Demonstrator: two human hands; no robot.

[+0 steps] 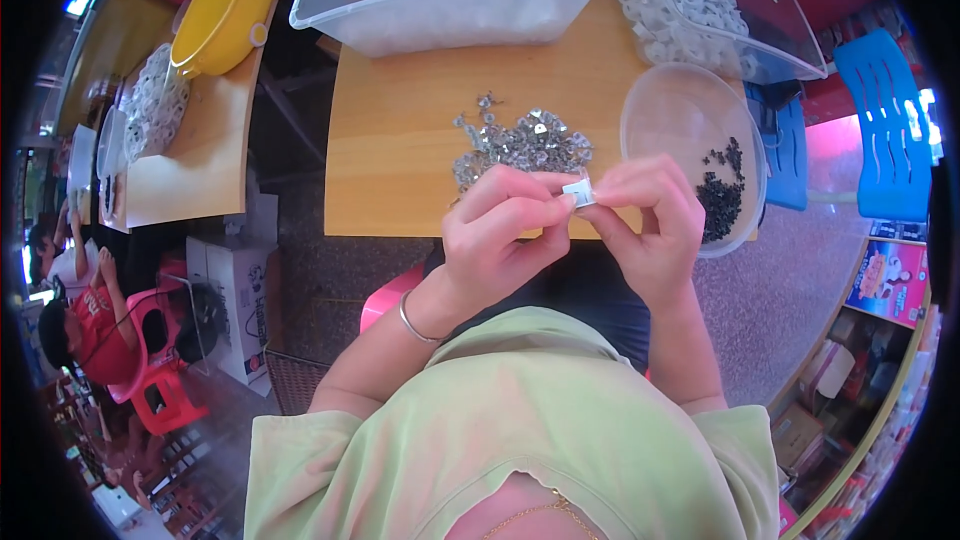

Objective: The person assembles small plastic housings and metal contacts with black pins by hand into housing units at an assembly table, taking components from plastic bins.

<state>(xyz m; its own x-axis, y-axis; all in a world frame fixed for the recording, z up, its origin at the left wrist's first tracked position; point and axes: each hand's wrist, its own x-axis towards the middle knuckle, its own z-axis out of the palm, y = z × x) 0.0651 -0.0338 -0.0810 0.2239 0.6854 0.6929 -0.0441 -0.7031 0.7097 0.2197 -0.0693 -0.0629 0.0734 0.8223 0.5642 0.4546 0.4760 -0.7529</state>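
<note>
Both my hands meet above the front edge of the wooden table (390, 160). Between the fingertips of my left hand (505, 235) is a small white plastic part (578, 194), pinched by thumb and forefinger. My right hand (655, 225) is closed too, its thumb and fingertips pressed against the right side of the same part. Whether it also grips a smaller piece cannot be made out. Just beyond my hands lies a heap of small shiny metal pieces (525, 140). To the right, a round clear plastic lid or tray (650, 100) holds small black pieces (722, 202).
A large clear bin (450, 25) of white ring-shaped parts stands at the back. Another clear bin (770, 55) with similar parts is at the back right. On the left, a second table (205, 170) carries a yellow tub (222, 15). Blue chairs (885, 130) stand right; people sit at far left.
</note>
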